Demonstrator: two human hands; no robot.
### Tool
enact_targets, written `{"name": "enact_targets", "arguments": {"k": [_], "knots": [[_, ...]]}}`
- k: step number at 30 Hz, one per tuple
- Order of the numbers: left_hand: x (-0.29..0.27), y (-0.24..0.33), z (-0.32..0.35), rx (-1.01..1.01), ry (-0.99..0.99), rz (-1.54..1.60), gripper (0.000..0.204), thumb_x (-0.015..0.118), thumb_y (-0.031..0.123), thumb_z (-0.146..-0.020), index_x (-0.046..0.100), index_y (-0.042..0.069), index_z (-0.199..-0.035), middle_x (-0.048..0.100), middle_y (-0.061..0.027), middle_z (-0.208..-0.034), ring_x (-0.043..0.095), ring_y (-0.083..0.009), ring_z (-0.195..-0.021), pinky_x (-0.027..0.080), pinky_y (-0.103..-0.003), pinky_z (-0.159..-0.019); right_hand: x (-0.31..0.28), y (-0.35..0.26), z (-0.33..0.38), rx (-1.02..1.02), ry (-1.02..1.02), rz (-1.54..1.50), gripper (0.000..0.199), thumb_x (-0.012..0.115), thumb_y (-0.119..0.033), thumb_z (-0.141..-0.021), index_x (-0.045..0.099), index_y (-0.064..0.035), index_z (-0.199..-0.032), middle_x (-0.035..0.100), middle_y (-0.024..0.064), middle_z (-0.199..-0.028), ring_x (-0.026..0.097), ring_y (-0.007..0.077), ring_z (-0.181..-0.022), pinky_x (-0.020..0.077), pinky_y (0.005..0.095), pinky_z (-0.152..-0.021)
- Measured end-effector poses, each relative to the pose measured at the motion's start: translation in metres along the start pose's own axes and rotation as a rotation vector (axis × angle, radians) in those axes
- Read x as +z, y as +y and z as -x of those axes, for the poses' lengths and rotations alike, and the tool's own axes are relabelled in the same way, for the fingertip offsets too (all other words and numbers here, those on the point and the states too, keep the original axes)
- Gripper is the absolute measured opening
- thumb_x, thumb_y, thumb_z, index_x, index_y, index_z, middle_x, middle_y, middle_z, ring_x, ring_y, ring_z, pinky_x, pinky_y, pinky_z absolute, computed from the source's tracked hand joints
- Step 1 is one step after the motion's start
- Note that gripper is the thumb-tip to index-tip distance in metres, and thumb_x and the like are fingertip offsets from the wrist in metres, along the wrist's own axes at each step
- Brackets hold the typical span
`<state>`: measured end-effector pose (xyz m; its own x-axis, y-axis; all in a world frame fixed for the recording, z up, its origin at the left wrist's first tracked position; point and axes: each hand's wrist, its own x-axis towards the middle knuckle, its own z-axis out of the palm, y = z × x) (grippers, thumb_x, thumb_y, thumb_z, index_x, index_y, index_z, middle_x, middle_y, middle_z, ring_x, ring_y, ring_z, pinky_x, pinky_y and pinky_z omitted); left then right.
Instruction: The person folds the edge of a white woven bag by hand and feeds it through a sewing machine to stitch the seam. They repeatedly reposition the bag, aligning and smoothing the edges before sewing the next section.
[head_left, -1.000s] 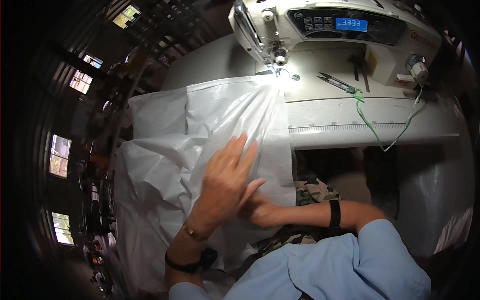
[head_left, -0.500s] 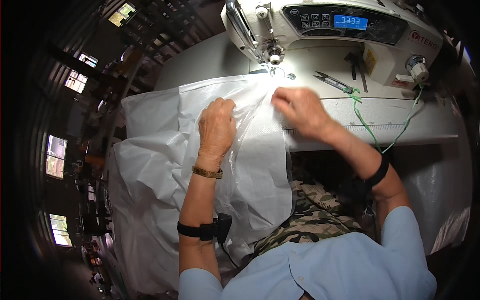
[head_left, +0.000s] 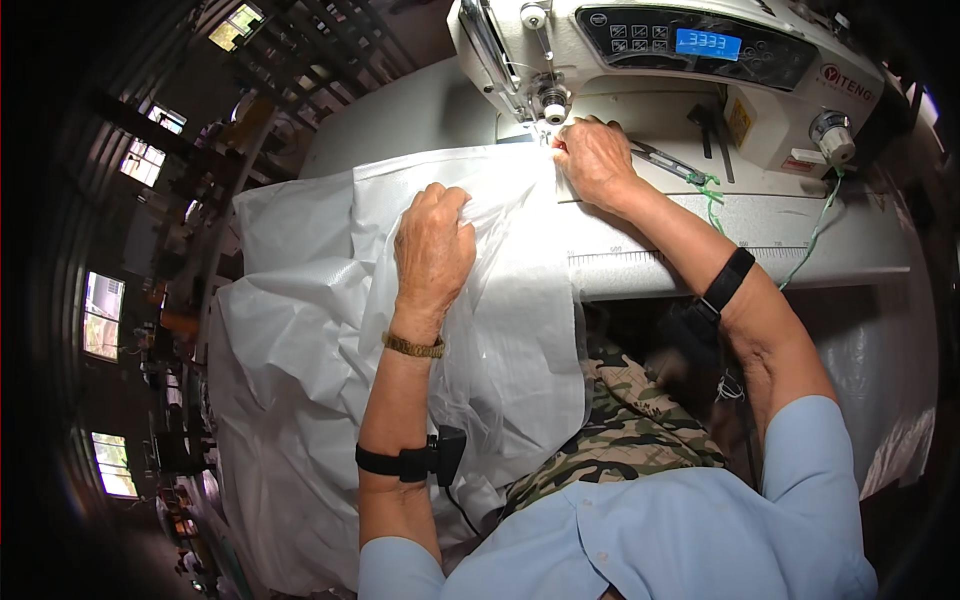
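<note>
A large white woven plastic sheet (head_left: 320, 310) covers the left of the sewing table and drapes down over the front edge. My left hand (head_left: 434, 245) lies on it with fingers curled, gripping a gathered fold. My right hand (head_left: 600, 160) is at the sheet's upper right corner, beside the lit needle area of the sewing machine (head_left: 640, 45). Its thumb and forefinger are pinched together close to the presser foot (head_left: 545, 130); what sits between the fingertips is too small and bright to make out.
Thread snips (head_left: 665, 162) with green cord (head_left: 712, 190) lie on the machine bed, right of my right hand. A dark metal guide (head_left: 708, 130) stands behind them. The table's front edge (head_left: 740, 275) carries a printed ruler. A hand dial (head_left: 833, 135) is at the far right.
My right hand has moved forward from above the sheet's edge to beside the needle. My left hand keeps its hold on the sheet, almost in the same place.
</note>
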<state>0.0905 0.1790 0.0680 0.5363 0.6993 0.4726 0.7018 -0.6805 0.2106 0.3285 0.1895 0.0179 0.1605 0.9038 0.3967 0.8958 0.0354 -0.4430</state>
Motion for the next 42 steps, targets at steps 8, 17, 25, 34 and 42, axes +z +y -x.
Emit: {"name": "enact_targets", "arguments": {"k": [8,17,25,34,42], "knots": [[0.003,-0.003,0.002,0.092,0.061,0.001,0.025,0.057,-0.007,-0.074,0.068,-0.004,-0.096,0.058,-0.0125,-0.084,0.058,-0.0265,-0.075,0.048,-0.038,-0.071,0.006,-0.001,-0.003,0.033,0.052,-0.019,0.017,0.071,-0.019,-0.081,0.074,-0.0043,-0.09,0.071,0.0202,-0.087,0.069,0.0349,-0.085,0.0502,0.0462,-0.084],[0.011,0.0,0.014,0.259,-0.045,-0.166,0.022,0.064,-0.006,-0.076,0.072,0.005,-0.094,0.057,-0.0068,-0.084,0.057,-0.0241,-0.083,0.046,-0.037,-0.078,0.015,0.004,-0.015,0.076,0.043,0.092,0.026,0.075,-0.025,-0.081,0.07,-0.0001,-0.086,0.071,0.0221,-0.089,0.068,0.0391,-0.087,0.0516,0.0477,-0.08],[0.028,-0.007,0.024,0.295,-0.009,-0.12,0.023,0.065,-0.004,-0.078,0.07,0.006,-0.098,0.058,-0.0067,-0.086,0.057,-0.0258,-0.086,0.045,-0.038,-0.081,0.009,0.012,0.01,-0.068,0.195,0.038,0.018,0.059,-0.019,-0.091,0.072,-0.0056,-0.092,0.071,0.0197,-0.087,0.068,0.0374,-0.087,0.0492,0.0498,-0.083],[-0.007,0.041,0.052,0.258,0.106,-0.054,0.041,0.065,-0.004,-0.082,0.064,0.001,-0.122,0.063,-0.0159,-0.117,0.059,-0.0295,-0.109,0.045,-0.04,-0.096,-0.057,-0.036,0.179,-0.03,-0.064,-0.46,0.019,0.064,-0.017,-0.095,0.071,0.0008,-0.094,0.07,0.0151,-0.075,0.07,0.0234,-0.067,0.0529,0.0342,-0.063],[-0.013,0.086,0.127,0.042,-0.003,0.423,0.022,0.061,-0.008,-0.087,0.067,-0.003,-0.108,0.067,-0.0161,-0.093,0.066,-0.0286,-0.079,0.051,-0.034,-0.072,-0.004,-0.05,0.177,0.321,-0.197,-1.051,0.036,0.066,-0.028,-0.092,0.071,0.0057,-0.083,0.065,0.0106,-0.062,0.062,0.0147,-0.059,0.0486,0.0318,-0.058]]}}
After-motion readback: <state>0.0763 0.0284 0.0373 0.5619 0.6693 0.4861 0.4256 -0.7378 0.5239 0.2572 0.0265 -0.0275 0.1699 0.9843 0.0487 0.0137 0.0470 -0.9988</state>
